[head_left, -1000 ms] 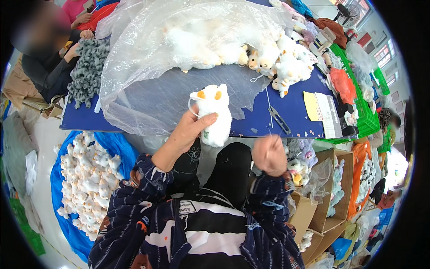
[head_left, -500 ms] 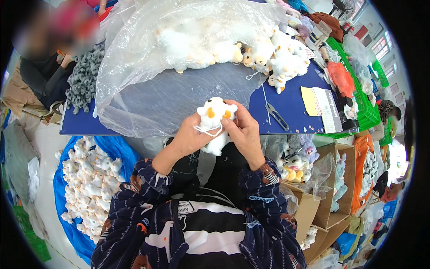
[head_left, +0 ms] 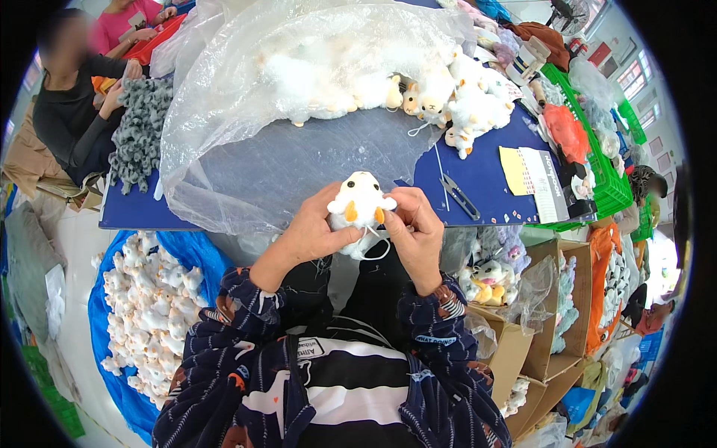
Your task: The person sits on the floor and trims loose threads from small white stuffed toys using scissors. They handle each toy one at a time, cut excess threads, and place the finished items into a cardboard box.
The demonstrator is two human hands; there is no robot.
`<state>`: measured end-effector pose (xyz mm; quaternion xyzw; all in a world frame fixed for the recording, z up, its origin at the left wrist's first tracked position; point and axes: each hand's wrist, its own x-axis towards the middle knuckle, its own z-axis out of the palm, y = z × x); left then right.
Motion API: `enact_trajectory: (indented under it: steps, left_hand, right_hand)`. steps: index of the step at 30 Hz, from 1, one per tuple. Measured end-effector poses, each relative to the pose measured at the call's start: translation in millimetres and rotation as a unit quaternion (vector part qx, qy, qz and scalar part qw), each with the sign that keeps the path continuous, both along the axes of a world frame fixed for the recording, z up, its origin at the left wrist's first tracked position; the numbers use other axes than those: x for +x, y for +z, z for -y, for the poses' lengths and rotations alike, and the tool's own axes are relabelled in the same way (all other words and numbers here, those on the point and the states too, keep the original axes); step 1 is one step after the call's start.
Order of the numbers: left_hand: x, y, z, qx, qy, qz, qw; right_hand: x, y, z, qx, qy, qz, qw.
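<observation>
Above my lap, at the table's front edge, I hold a small white plush toy (head_left: 361, 193) with dark eyes and orange patches. My left hand (head_left: 314, 230) is wrapped round its left side, thumb across the lower front. The fingers of my right hand (head_left: 415, 233) pinch its right side near an orange patch. A loose white cord loop (head_left: 382, 254) hangs from the toy between my hands. My palms hide part of its body. Further back, finished-looking white plush toys (head_left: 433, 101) lie partly beneath a clear plastic bag (head_left: 224, 149).
Thread snips (head_left: 460, 197) and a yellow-and-white card (head_left: 534, 179) rest on the blue table (head_left: 142, 207). A blue sack (head_left: 104, 321) of small white plush pieces stands at left, cardboard boxes (head_left: 549, 328) at right. Two people work at the far left beside grey plush (head_left: 138, 131).
The toy has tipped so its eyes and head top show more. My right fingers have shifted along its side, and the cord now hangs lower, toward the right.
</observation>
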<state>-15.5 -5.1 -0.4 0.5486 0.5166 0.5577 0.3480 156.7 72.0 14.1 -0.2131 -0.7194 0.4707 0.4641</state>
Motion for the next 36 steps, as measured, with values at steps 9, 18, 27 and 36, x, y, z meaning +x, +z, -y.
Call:
enact_trajectory:
  steps: [9, 18, 27, 36]
  left_hand:
    - [0.4, -2.3, 5.9, -0.007, 0.004, -0.019, 1.000]
    - [1.8, 5.7, -0.6, 0.143, 0.094, -0.182, 0.968]
    - [24.8, 7.9, -8.4, 0.190, 0.236, -0.301, 0.904]
    - [1.5, 7.0, 16.6, -0.028, -0.031, 0.256, 0.966]
  right_hand:
    - [0.0, 6.1, 4.3, 0.089, 0.000, 0.034, 0.995]
    - [-2.9, 4.1, 1.2, -0.323, 0.112, -0.121, 0.932]
    - [-25.3, 17.8, 41.8, -0.088, -0.080, -0.022, 0.993]
    - [1.2, 15.2, 12.7, -0.027, -0.008, 0.066, 0.997]
